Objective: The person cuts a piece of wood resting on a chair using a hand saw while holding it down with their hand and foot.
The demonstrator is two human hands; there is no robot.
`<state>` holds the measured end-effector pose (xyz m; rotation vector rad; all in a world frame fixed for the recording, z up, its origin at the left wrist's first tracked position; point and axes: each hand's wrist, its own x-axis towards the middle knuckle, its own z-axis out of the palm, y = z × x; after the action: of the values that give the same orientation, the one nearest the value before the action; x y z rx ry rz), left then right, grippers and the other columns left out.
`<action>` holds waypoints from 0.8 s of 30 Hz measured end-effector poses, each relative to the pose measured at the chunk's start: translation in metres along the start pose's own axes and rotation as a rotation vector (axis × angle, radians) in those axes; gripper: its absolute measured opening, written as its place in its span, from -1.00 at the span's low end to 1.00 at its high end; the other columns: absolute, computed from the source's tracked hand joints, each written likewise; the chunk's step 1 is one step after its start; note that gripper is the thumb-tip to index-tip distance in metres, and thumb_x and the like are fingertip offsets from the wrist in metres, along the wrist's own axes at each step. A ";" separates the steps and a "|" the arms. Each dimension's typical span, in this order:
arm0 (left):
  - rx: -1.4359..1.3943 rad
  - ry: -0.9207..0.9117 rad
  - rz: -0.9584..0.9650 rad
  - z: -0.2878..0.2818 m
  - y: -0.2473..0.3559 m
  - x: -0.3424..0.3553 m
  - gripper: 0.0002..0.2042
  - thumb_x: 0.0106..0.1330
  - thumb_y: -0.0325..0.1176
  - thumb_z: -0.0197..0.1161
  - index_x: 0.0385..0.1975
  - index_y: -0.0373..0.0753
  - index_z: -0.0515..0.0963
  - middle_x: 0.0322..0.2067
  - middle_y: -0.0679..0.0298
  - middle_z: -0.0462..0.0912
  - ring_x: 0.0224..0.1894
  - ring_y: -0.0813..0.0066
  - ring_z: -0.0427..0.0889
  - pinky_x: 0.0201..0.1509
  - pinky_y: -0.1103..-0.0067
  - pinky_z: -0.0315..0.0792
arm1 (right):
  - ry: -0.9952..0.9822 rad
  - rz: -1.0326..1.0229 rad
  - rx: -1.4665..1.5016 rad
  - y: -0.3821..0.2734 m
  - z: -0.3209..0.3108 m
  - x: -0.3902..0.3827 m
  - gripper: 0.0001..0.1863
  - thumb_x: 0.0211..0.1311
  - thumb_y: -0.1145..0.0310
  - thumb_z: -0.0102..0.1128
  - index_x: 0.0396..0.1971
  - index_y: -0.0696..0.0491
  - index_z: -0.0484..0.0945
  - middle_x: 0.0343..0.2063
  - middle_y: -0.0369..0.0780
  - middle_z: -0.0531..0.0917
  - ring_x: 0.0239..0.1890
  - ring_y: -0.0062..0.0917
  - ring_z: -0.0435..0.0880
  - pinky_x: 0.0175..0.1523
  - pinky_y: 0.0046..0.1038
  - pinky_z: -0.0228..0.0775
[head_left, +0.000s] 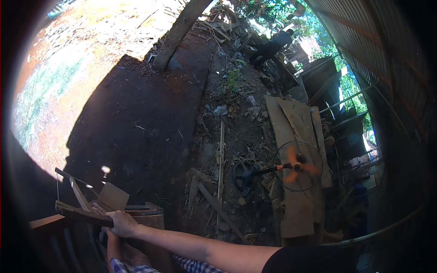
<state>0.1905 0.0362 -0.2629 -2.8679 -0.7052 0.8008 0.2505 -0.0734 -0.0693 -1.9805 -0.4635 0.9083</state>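
My right hand is wrapped round the end of a dark wooden bar of a frame saw. The saw reaches left from the hand, with a second bar and a thin taut line at its far side. My left hand is partly hidden behind that bar, its fingers against a pale wooden board. The board stands tilted just beyond both hands. A narrow wooden strip slants beside it, inside the saw's frame. Where the blade meets wood, if it does, is too dark to tell.
A wooden bench or box stands right of my hands. Farther right are a spinning orange-bladed fan, large flat boards and a long batten. A wooden post rises ahead. Another person bends down at the far right.
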 end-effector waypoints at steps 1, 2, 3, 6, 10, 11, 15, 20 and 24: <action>0.000 0.002 0.004 0.001 0.000 0.001 -0.63 0.45 -0.17 -0.08 0.14 -0.21 0.36 0.11 0.14 0.44 0.22 0.25 0.39 0.22 0.26 0.28 | 0.001 0.013 0.009 0.002 0.001 0.000 -0.64 0.04 0.34 0.26 -0.13 0.13 0.59 -0.29 0.05 0.67 -0.13 -0.08 0.66 -0.03 -0.18 0.49; 0.002 0.002 0.005 0.003 0.000 0.000 -0.62 0.45 -0.16 -0.09 0.15 -0.21 0.35 0.12 0.15 0.44 0.22 0.26 0.39 0.22 0.26 0.28 | 0.000 -0.007 -0.004 0.005 0.002 0.001 -0.64 0.04 0.34 0.26 -0.13 0.13 0.59 -0.29 0.05 0.67 -0.13 -0.08 0.66 -0.03 -0.18 0.49; 0.001 0.005 0.006 0.004 0.000 0.001 -0.62 0.46 -0.16 -0.09 0.16 -0.20 0.35 0.13 0.16 0.43 0.23 0.26 0.38 0.23 0.26 0.27 | 0.026 -0.015 0.011 0.007 0.003 0.001 -0.64 0.01 0.36 0.26 -0.14 0.15 0.59 -0.30 0.06 0.67 -0.14 -0.07 0.66 -0.04 -0.19 0.49; 0.010 0.007 0.015 0.010 0.000 -0.004 -0.61 0.47 -0.14 -0.11 0.18 -0.20 0.33 0.15 0.17 0.41 0.24 0.28 0.36 0.24 0.26 0.26 | 0.063 -0.016 0.025 0.014 0.007 0.002 -0.64 0.00 0.36 0.27 -0.16 0.17 0.59 -0.31 0.07 0.67 -0.15 -0.06 0.66 -0.05 -0.20 0.50; 0.024 0.007 0.036 0.020 -0.007 -0.004 -0.59 0.48 -0.12 -0.13 0.21 -0.19 0.30 0.17 0.19 0.39 0.26 0.30 0.34 0.26 0.25 0.24 | 0.144 -0.013 0.008 0.017 0.010 0.004 -0.66 0.03 0.33 0.28 -0.18 0.16 0.60 -0.32 0.07 0.67 -0.15 -0.08 0.67 -0.05 -0.21 0.50; -0.035 -0.002 0.069 0.022 -0.009 0.000 -0.59 0.48 -0.11 -0.14 0.21 -0.18 0.30 0.18 0.20 0.39 0.27 0.30 0.33 0.27 0.25 0.23 | 0.152 -0.034 0.001 0.017 0.009 0.004 -0.66 0.03 0.33 0.28 -0.18 0.16 0.60 -0.32 0.07 0.67 -0.15 -0.08 0.67 -0.05 -0.21 0.50; -0.865 0.044 -0.102 0.026 -0.018 0.022 -0.55 0.50 -0.12 -0.14 0.28 -0.22 0.25 0.07 0.18 0.43 0.17 0.37 0.39 0.28 0.38 0.22 | 0.101 -0.061 -0.001 0.014 0.008 0.004 -0.66 0.03 0.33 0.26 -0.17 0.14 0.61 -0.31 0.04 0.68 -0.13 -0.09 0.66 -0.03 -0.22 0.50; -0.211 0.088 -0.011 0.043 -0.005 0.018 -0.59 0.49 -0.17 -0.13 0.24 -0.23 0.29 0.13 0.14 0.41 0.18 0.32 0.40 0.27 0.33 0.23 | -0.016 -0.081 -0.078 0.010 0.008 -0.002 -0.66 0.01 0.39 0.21 -0.15 0.12 0.61 -0.27 0.02 0.68 -0.11 -0.10 0.66 0.02 -0.21 0.49; -0.127 0.204 -0.054 0.057 -0.010 0.021 -0.62 0.49 -0.22 -0.12 0.20 -0.24 0.32 0.17 0.12 0.39 0.19 0.29 0.40 0.27 0.29 0.24 | 0.028 -0.120 -0.060 0.009 0.010 -0.001 -0.66 0.00 0.41 0.18 -0.15 0.11 0.62 -0.27 0.03 0.68 -0.11 -0.09 0.66 0.02 -0.19 0.49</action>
<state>0.1735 0.0519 -0.3195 -2.9699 -0.8303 0.4631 0.2422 -0.0730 -0.0806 -1.9937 -0.5937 0.7991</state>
